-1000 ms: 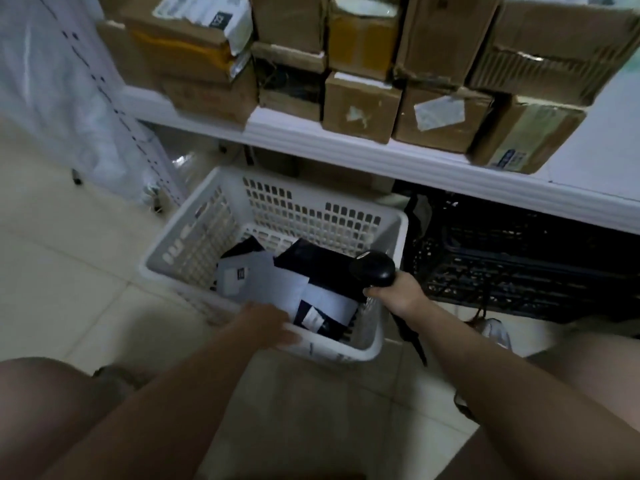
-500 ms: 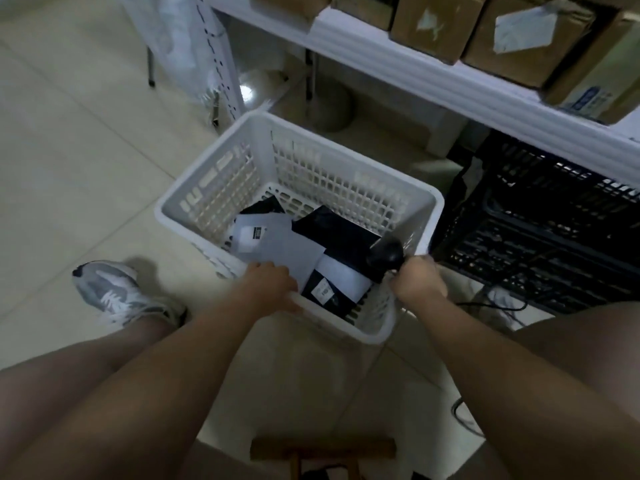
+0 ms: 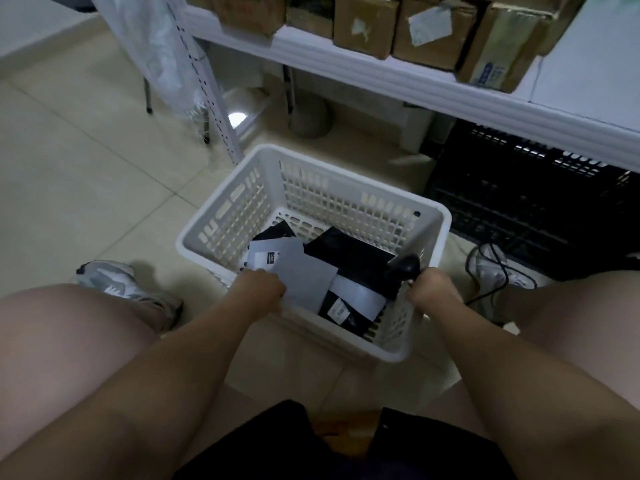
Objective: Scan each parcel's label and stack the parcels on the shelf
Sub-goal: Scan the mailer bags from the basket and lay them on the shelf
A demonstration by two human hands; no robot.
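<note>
A white plastic basket (image 3: 221, 223) stands on the floor between my knees. Inside lie a grey mailer parcel (image 3: 304, 271) with a white label and several black parcels (image 3: 349, 251). My left hand (image 3: 258, 289) reaches over the near rim and grips the near edge of the grey parcel. My right hand (image 3: 431, 294) holds a black barcode scanner (image 3: 405, 266) over the basket's right side. The white shelf (image 3: 398, 81) at the back carries several cardboard boxes (image 3: 363, 22).
A black crate (image 3: 526, 209) sits under the shelf to the right, with a black cable (image 3: 491, 271) on the floor beside it. A shelf upright (image 3: 214, 98) and hanging plastic sheet (image 3: 152, 46) stand at the left. My shoes and bare knees flank the basket.
The view has tilted down, so the shelf slid upward and my legs appeared. My left hand has closed on the grey parcel's edge. The scanner hand stayed at the basket's right rim.
</note>
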